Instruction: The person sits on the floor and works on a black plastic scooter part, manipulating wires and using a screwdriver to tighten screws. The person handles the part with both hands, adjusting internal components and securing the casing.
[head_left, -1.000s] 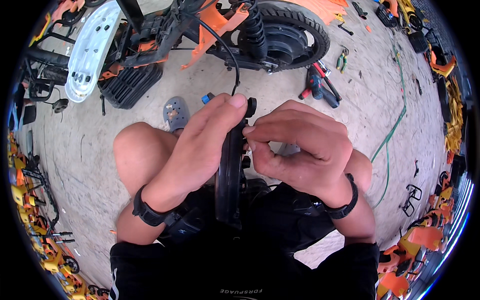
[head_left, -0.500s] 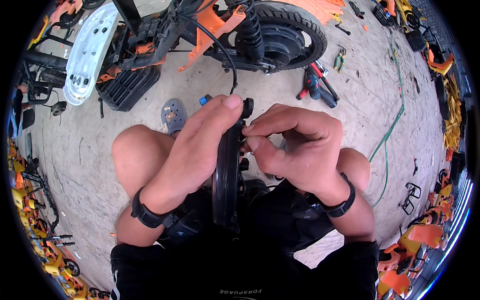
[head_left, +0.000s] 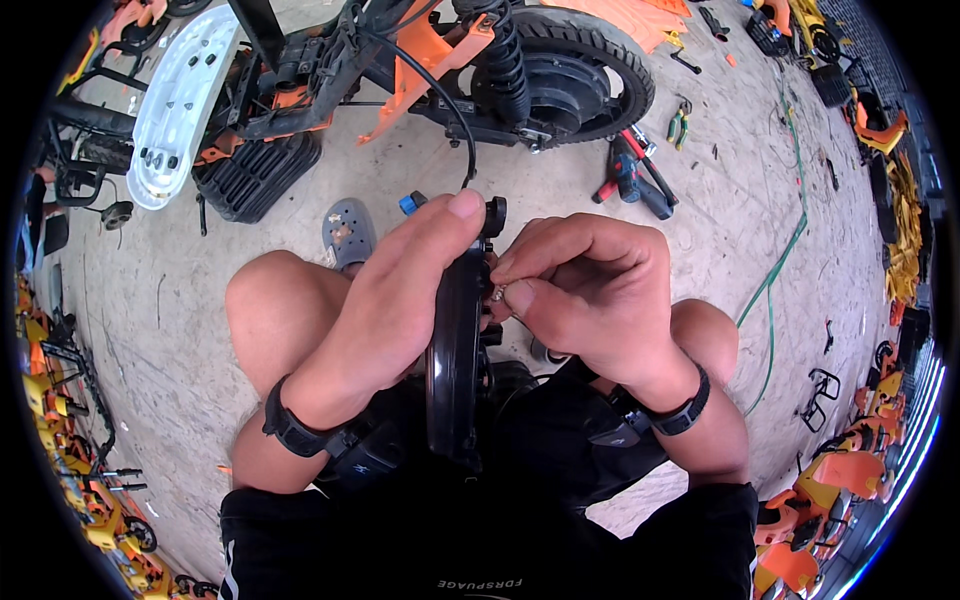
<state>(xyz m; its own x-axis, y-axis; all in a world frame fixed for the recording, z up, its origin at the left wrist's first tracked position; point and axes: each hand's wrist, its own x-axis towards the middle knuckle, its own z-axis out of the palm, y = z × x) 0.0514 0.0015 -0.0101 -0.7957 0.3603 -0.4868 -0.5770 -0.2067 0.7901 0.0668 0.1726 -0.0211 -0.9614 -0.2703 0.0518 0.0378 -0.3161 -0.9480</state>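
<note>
Just now, the right hand [head_left: 600, 290] has slipped slightly down the black casing's [head_left: 455, 365] right edge, pinching narrowly at a small metal piece [head_left: 498, 294]; the left hand [head_left: 395, 290] still clasps the casing above the lap [head_left: 545, 425]. Handwork centres there.

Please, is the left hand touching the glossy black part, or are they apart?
Touching: the head view shows the left hand gripping the glossy black part, its thumb side against it without a gap.
</note>
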